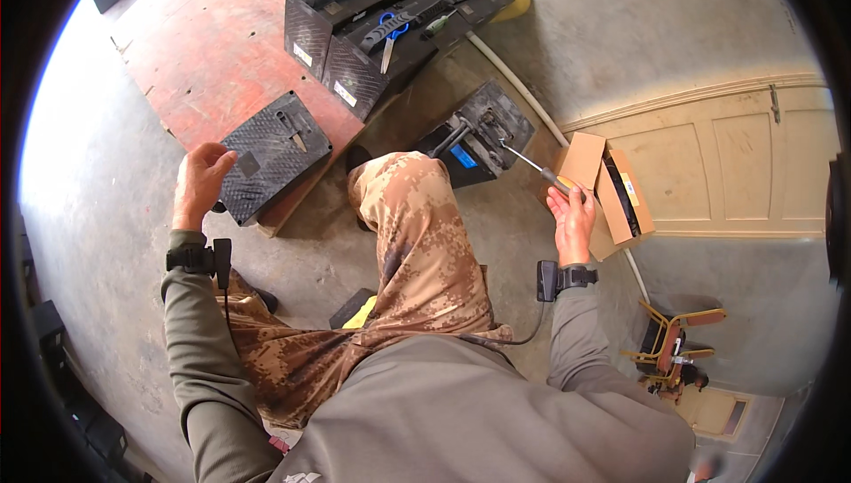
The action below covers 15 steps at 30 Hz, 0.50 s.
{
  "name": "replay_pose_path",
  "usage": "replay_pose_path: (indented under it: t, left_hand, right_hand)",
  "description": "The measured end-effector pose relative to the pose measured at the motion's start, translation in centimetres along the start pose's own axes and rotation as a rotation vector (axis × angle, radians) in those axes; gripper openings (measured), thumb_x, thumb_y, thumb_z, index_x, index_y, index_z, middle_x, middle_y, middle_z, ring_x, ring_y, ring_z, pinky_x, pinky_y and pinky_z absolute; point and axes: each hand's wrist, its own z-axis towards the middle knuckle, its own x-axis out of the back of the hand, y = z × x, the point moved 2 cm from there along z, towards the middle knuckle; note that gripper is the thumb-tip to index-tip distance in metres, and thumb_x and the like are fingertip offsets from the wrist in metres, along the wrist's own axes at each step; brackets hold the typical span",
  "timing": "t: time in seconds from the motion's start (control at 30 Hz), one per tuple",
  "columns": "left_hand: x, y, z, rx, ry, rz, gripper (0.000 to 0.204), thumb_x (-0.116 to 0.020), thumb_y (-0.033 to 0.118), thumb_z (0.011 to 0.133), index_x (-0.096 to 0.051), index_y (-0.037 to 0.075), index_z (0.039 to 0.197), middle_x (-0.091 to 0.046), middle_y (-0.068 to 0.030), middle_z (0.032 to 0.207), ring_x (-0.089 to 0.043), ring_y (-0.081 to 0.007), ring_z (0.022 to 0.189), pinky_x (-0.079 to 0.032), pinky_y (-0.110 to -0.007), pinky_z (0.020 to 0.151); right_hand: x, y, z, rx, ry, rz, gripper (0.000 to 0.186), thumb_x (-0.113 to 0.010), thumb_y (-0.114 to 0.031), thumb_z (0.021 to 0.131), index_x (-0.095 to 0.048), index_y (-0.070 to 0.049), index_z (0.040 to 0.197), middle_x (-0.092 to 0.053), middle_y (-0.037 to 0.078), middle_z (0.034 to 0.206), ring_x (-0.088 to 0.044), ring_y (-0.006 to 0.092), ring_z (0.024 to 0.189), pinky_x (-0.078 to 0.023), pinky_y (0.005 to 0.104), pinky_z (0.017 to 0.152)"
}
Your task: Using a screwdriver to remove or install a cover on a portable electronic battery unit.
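My right hand (pixel 574 222) is closed around the yellow-and-black handle of a screwdriver (pixel 560 183). Its long thin shaft points up and left, and the tip appears over an opened-looking black box (pixel 496 124) with a blue label. To the left, my left hand (pixel 202 183) is at the near-left edge of a black textured panel (pixel 275 159). The fingers there are bent with thumb and forefinger close together; anything between them is too small to make out. A small tool with a tan tip (pixel 291 132) lies on the panel.
Black battery-like cases (pixel 355 62) with straps stand on a reddish board (pixel 213 40); blue-handled scissors (pixel 390 38) lie on them. An open cardboard box (pixel 581 159) is beside my right hand, near a pale pipe (pixel 519 84) along the wall. A chair (pixel 669 341) stands lower right.
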Motion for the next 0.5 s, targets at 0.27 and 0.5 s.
replay_pose_path:
  t: [0.27,0.5]
  left_hand:
    - [-0.07,0.21,0.03,0.01,-0.018,0.031,0.035,-0.069,0.027,0.087,-0.069,-0.004,0.102,-0.072,-0.0146,0.091,-0.069,-0.022,0.084,-0.053,-0.035,0.076]
    - [-0.13,0.14,0.16,0.018,-0.014,0.015,0.032,-0.07,0.024,0.088,-0.068,-0.004,0.101,-0.072,-0.0119,0.09,-0.067,-0.0176,0.085,-0.052,-0.033,0.077]
  right_hand:
    - [0.12,0.52,0.3,-0.004,-0.022,-0.004,0.039,-0.053,-0.025,0.102,-0.039,-0.003,0.131,-0.06,0.017,0.119,-0.067,0.0262,0.099,-0.056,0.036,0.08]
    - [0.27,0.46,0.65,0.018,-0.03,-0.005,0.04,-0.054,-0.025,0.102,-0.038,-0.003,0.132,-0.06,0.017,0.12,-0.067,0.0265,0.099,-0.056,0.0359,0.081]
